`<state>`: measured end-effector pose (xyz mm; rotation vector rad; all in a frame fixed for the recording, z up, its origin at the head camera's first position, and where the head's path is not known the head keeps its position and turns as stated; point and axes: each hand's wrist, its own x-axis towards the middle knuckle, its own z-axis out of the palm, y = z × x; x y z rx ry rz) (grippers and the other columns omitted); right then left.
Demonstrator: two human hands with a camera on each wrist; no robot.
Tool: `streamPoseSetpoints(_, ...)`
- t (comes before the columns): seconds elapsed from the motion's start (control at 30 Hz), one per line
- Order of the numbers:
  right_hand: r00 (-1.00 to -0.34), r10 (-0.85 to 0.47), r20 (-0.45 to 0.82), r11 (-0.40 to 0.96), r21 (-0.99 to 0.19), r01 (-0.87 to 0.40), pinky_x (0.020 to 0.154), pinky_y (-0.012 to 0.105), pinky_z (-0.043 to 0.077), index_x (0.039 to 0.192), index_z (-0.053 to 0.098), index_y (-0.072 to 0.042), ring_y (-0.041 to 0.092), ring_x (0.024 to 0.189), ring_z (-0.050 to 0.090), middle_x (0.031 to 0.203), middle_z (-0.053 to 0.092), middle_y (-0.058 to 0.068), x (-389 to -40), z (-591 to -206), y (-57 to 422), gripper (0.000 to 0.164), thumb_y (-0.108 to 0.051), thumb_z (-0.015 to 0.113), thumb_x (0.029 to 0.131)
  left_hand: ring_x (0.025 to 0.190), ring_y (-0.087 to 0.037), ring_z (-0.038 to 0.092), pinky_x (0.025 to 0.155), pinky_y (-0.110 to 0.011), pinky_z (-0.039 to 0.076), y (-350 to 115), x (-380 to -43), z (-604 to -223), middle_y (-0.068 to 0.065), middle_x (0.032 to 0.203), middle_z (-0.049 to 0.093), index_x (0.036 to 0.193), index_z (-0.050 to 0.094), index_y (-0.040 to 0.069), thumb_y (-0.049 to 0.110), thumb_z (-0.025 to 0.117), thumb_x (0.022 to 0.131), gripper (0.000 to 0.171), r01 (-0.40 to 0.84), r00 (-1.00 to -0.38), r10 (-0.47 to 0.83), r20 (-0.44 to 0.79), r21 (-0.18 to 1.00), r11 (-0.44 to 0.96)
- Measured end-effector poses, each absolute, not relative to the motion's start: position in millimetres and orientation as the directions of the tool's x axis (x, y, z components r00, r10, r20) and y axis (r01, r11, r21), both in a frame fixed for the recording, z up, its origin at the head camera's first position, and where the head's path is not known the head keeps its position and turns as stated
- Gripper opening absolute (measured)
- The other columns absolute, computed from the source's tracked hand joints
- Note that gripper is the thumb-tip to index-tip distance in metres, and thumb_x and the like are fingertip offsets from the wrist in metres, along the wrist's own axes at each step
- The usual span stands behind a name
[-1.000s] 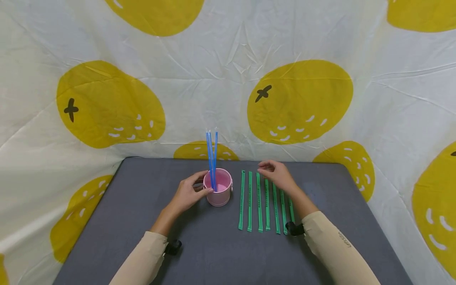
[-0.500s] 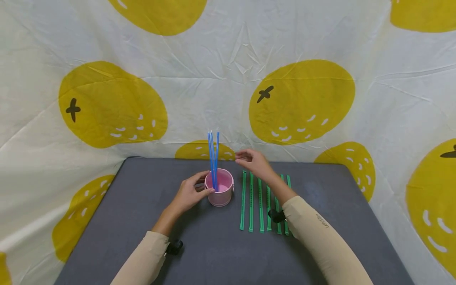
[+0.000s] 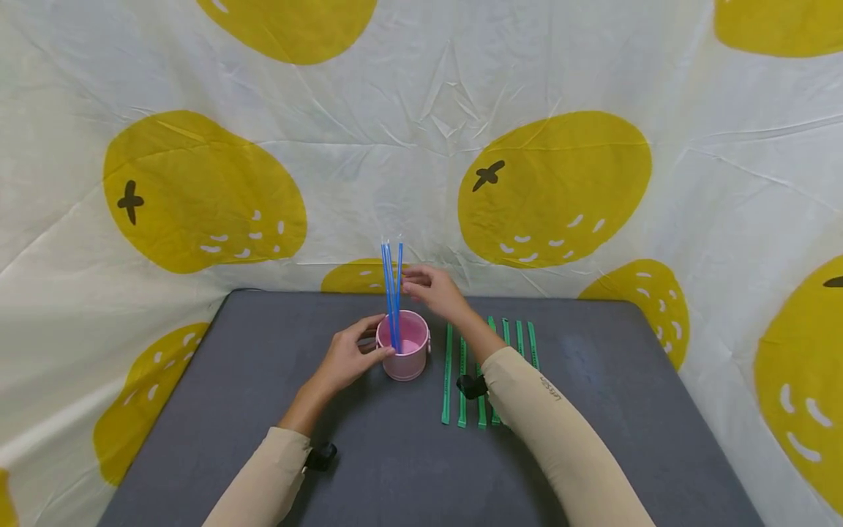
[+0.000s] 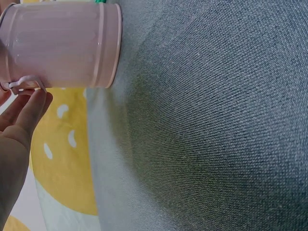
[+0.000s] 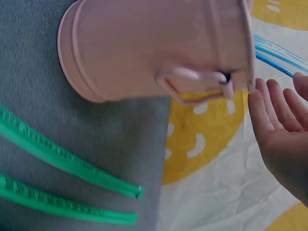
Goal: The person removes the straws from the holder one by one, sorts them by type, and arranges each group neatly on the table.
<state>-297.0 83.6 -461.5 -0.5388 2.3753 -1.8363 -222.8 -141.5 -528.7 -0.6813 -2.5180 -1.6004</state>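
My left hand (image 3: pixel 345 359) grips the rim of a small pink bucket (image 3: pixel 405 369), thumb at the front and fingers round its left side. The bucket stands upright on the table. Blue straws (image 3: pixel 391 293) in clear wrappers lean inside it and rise well above its rim. Behind and above the bucket's right side, my right hand (image 3: pixel 436 290) has its fingers stretched out close to the straws. In the right wrist view that hand's thumb (image 5: pixel 301 85) is near the straws' blue shafts (image 5: pixel 276 60); whether it touches them I cannot tell.
Several thin green paper-wrapped straws (image 3: pixel 447 388) lie in a row right of the bucket, partly covered by my right forearm. The dark grey table (image 3: pixel 263 329) ends at a white cloth backdrop (image 3: pixel 395 88) with yellow fruit prints.
My right hand has travelled left, from above the green straws to beside the blue straws. My left hand and the bucket have stayed put.
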Motion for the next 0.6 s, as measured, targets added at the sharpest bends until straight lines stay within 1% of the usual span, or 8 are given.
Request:
streamPoseSetpoints(0.1, -0.942, -0.306, 0.136, 0.216, -0.954, -0.208, 0.097, 0.055, 0.059, 0.135, 0.06, 0.007, 0.042, 0.114, 0.07, 0.125, 0.069, 0.029, -298, -463, 77, 0.035, -0.005, 0.063, 0.102, 0.12, -0.04, 0.068, 0.097, -0.049, 0.059, -142, -222, -528, -0.022, 0.132, 0.068, 0.143, 0.06, 0.011, 0.028, 0.087, 0.085, 0.066, 0.407, -0.898, 0.323, 0.298, 0.844, 0.35)
streamPoseSetpoints(0.2, -0.95, -0.282, 0.134, 0.221, -0.955, -0.2, 0.095, 0.049, 0.062, 0.134, 0.062, 0.005, 0.041, 0.112, 0.071, 0.123, 0.07, 0.027, -297, -463, 72, 0.034, -0.007, 0.064, 0.102, 0.12, -0.04, 0.068, 0.097, -0.047, 0.06, -144, -221, -528, -0.021, 0.132, 0.068, 0.143, 0.06, 0.012, 0.028, 0.087, 0.085, 0.066, 0.406, -0.898, 0.326, 0.296, 0.843, 0.352)
streamPoseSetpoints(0.3, -0.953, -0.273, 0.13, 0.227, -0.954, -0.195, 0.092, 0.043, 0.064, 0.134, 0.062, 0.005, 0.039, 0.111, 0.071, 0.121, 0.071, 0.025, -295, -461, 68, 0.034, -0.009, 0.063, 0.103, 0.119, -0.037, 0.069, 0.096, -0.043, 0.061, -145, -220, -529, -0.019, 0.132, 0.069, 0.143, 0.06, 0.013, 0.028, 0.087, 0.085, 0.066, 0.406, -0.899, 0.324, 0.295, 0.84, 0.36)
streamPoseSetpoints(0.43, -0.955, -0.265, 0.137, 0.219, -0.955, -0.198, 0.087, 0.036, 0.065, 0.132, 0.064, 0.004, 0.037, 0.107, 0.073, 0.119, 0.072, 0.025, -291, -461, 64, 0.031, -0.009, 0.063, 0.104, 0.118, -0.034, 0.07, 0.095, -0.043, 0.061, -145, -218, -530, -0.016, 0.131, 0.07, 0.143, 0.06, 0.014, 0.03, 0.087, 0.085, 0.066, 0.408, -0.898, 0.323, 0.299, 0.839, 0.36)
streamPoseSetpoints(0.5, -0.955, -0.259, 0.145, 0.209, -0.957, -0.202, 0.084, 0.034, 0.065, 0.129, 0.065, 0.004, 0.035, 0.104, 0.074, 0.117, 0.072, 0.025, -291, -461, 62, 0.029, -0.009, 0.063, 0.103, 0.118, -0.036, 0.07, 0.095, -0.046, 0.061, -145, -218, -529, -0.018, 0.131, 0.069, 0.144, 0.06, 0.014, 0.03, 0.087, 0.085, 0.066, 0.41, -0.897, 0.326, 0.3, 0.84, 0.355)
streamPoseSetpoints(0.6, -0.957, -0.249, 0.146, 0.201, -0.959, -0.198, 0.082, 0.035, 0.066, 0.128, 0.066, 0.003, 0.034, 0.1, 0.074, 0.115, 0.073, 0.024, -290, -459, 62, 0.028, -0.009, 0.064, 0.103, 0.119, -0.038, 0.069, 0.096, -0.047, 0.06, -145, -218, -529, -0.02, 0.132, 0.069, 0.144, 0.06, 0.014, 0.031, 0.086, 0.085, 0.066, 0.412, -0.895, 0.329, 0.301, 0.84, 0.354)
